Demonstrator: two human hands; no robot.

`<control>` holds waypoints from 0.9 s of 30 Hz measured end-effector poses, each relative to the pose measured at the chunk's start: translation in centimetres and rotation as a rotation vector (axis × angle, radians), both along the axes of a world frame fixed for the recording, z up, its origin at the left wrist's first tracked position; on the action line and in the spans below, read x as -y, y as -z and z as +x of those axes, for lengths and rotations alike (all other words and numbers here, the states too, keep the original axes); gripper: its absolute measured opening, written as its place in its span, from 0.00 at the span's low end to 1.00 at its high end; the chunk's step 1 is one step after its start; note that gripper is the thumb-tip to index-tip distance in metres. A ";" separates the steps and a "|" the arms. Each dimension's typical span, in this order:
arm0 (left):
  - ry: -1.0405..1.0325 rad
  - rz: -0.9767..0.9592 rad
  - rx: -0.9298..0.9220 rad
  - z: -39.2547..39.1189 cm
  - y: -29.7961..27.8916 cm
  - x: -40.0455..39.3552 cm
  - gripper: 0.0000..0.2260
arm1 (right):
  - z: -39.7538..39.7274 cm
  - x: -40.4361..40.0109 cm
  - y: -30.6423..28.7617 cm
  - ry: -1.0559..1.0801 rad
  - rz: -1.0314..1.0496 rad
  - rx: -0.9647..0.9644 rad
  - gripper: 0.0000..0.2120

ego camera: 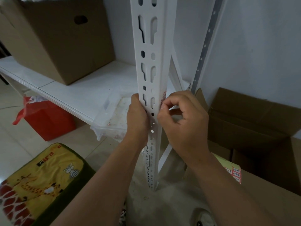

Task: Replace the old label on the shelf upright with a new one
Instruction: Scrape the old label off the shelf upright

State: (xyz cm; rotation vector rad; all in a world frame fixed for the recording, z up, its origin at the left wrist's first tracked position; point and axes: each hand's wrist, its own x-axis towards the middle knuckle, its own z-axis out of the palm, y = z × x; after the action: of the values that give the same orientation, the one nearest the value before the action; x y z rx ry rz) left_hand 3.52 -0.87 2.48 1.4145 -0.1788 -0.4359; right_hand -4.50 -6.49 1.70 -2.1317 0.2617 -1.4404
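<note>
A white slotted shelf upright [149, 46] runs down the middle of the view. My left hand [137, 118] grips its left edge at mid height. A worn label with red print [163, 97] sticks to the upright's right face, partly hidden by my fingers. My right hand [182, 123] has its fingers curled, with thumb and fingertips pinching at the label's lower edge. A sheet of red-bordered labels [233, 174] lies on a yellow backing on the cardboard box at the lower right.
A white shelf board [78, 88] carries a large cardboard box [53, 35] and a clear plastic tray [114, 115]. A red bag [47, 118] stands on the floor beneath. A yellow giraffe cushion [40, 181] is lower left. Open cardboard boxes [254, 121] crowd the right.
</note>
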 end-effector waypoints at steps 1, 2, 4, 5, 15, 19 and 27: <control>0.002 -0.002 -0.006 0.0 0.0 0.0 0.21 | -0.1 -0.1 0.0 -0.011 0.028 0.003 0.08; 0.003 0.000 -0.008 0.0 -0.1 0.0 0.21 | -0.1 -0.1 0.0 -0.017 0.049 0.007 0.08; -0.003 0.010 -0.004 0.0 -0.1 0.1 0.20 | -0.2 -0.2 0.0 -0.016 0.066 0.013 0.08; -0.006 0.013 -0.001 0.1 -0.1 0.1 0.20 | -0.1 -0.2 0.0 -0.010 0.058 0.013 0.08; -0.011 -0.027 -0.008 0.0 0.3 0.1 0.20 | -0.1 0.1 -0.2 0.018 -0.069 0.013 0.06; -0.022 -0.021 -0.019 0.2 0.2 0.2 0.20 | -0.2 -0.3 0.0 -0.003 0.036 0.044 0.05; -0.045 -0.026 0.020 0.4 0.8 0.3 0.17 | 0.3 -0.8 0.8 0.102 -0.134 0.089 0.07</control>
State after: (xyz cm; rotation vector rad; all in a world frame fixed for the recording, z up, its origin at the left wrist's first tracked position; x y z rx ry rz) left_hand 3.93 -1.18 1.65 1.3951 -0.1680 -0.3807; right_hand -4.23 -5.73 0.95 -2.1804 0.2495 -1.6488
